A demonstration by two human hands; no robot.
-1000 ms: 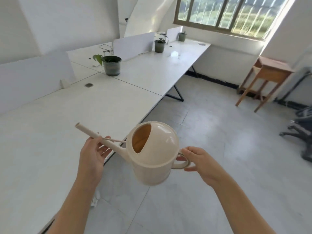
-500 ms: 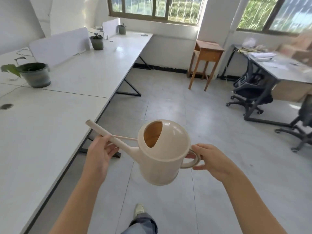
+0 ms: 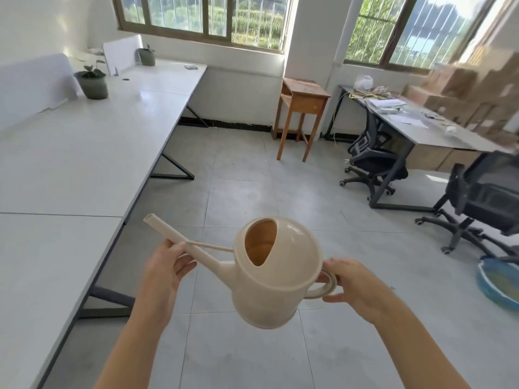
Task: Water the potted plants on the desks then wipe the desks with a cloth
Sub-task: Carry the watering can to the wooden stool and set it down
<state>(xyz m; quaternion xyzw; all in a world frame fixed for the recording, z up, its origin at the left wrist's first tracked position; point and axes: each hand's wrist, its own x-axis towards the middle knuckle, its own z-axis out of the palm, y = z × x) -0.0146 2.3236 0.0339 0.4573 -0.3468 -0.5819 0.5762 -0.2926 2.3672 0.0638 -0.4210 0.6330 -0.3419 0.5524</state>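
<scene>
The watering can (image 3: 276,272) is held between both hands: spout gripped by left hand (image 3: 163,273), handle by right hand (image 3: 355,287).

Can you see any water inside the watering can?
Through the opening of the watering can only bare tan inner wall shows; no water visible. The domed top hides the bottom.

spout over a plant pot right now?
No, the watering can, held by the left hand and right hand, has its spout above bare floor, apart from the nearest potted plant.
</scene>
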